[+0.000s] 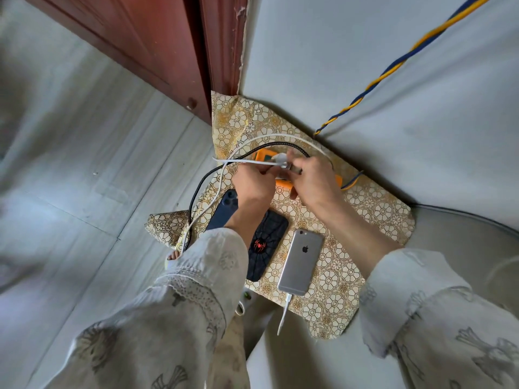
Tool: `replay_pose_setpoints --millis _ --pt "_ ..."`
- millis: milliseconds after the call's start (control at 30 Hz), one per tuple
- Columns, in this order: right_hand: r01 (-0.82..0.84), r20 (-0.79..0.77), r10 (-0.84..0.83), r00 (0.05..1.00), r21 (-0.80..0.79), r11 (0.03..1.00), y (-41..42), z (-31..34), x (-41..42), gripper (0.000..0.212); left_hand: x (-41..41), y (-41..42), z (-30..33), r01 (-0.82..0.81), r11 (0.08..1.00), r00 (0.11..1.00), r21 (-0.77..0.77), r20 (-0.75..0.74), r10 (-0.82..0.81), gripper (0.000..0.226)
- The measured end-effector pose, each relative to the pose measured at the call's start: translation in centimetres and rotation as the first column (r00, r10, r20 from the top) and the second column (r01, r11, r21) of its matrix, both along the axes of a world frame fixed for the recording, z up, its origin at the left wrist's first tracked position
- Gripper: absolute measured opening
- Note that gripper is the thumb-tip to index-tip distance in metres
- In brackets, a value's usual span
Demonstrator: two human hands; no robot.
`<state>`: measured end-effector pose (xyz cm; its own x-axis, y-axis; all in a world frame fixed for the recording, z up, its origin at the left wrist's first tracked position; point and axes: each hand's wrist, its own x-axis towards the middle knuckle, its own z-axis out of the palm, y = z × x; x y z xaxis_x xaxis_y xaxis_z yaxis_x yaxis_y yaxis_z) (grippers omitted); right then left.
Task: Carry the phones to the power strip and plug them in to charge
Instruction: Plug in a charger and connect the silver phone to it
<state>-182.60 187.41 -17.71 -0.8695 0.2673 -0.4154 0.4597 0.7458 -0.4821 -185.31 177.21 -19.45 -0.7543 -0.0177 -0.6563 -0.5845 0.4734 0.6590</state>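
Three phones lie face down on a small table under a flowered cloth (pixel 334 279): a dark blue phone (pixel 223 210), a black phone with a red spider case (pixel 266 242) and a silver phone (pixel 302 261) with a white cable in its bottom port. An orange power strip (pixel 266 156) lies at the far edge, mostly hidden by my hands. My left hand (pixel 252 183) pinches a white cable (pixel 241 162) near a white plug (pixel 281 158). My right hand (pixel 314 178) grips a dark plug end over the strip. A black braided cable (pixel 196 192) loops left.
A blue-and-yellow twisted wire (pixel 393 66) runs down the grey wall to the strip. A dark red door frame (pixel 219 51) stands at the back left. Pale floor tiles (pixel 84 164) lie to the left. A rounded grey object (pixel 463 234) sits right of the table.
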Motion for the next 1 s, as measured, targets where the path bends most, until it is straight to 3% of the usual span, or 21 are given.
replay_pose_setpoints --millis 167,267,367,467,633,1000 --pt "0.132 0.045 -0.127 0.991 -0.122 0.984 0.6 -0.6 0.1 0.027 0.1 1.0 0.5 -0.024 0.999 0.999 -0.035 0.048 0.026 0.012" --pt "0.175 0.08 -0.163 0.983 -0.181 0.968 0.1 -0.4 -0.2 0.038 0.2 0.7 0.4 -0.053 0.998 0.997 -0.038 0.05 0.055 0.014" --pt "0.194 0.134 -0.169 0.976 -0.206 0.959 0.0 -0.4 -0.5 0.014 0.0 0.3 0.1 -0.054 0.998 0.995 -0.032 0.087 0.056 0.015" --pt "0.25 0.185 -0.213 0.959 -0.204 0.947 0.1 -0.4 -0.3 0.024 -0.4 0.4 0.0 -0.05 0.998 0.99 -0.048 0.128 0.056 0.02" --pt "0.414 0.235 -0.351 0.906 -0.322 0.852 -0.5 -0.6 -0.5 0.022 -1.0 0.6 0.0 -0.046 0.995 0.99 -0.09 0.132 0.058 0.015" --pt "0.487 0.319 -0.392 0.863 -0.316 0.814 -0.5 -0.8 -0.9 0.019 -0.9 1.0 -0.2 -0.101 0.993 0.976 -0.068 0.185 0.112 0.016"
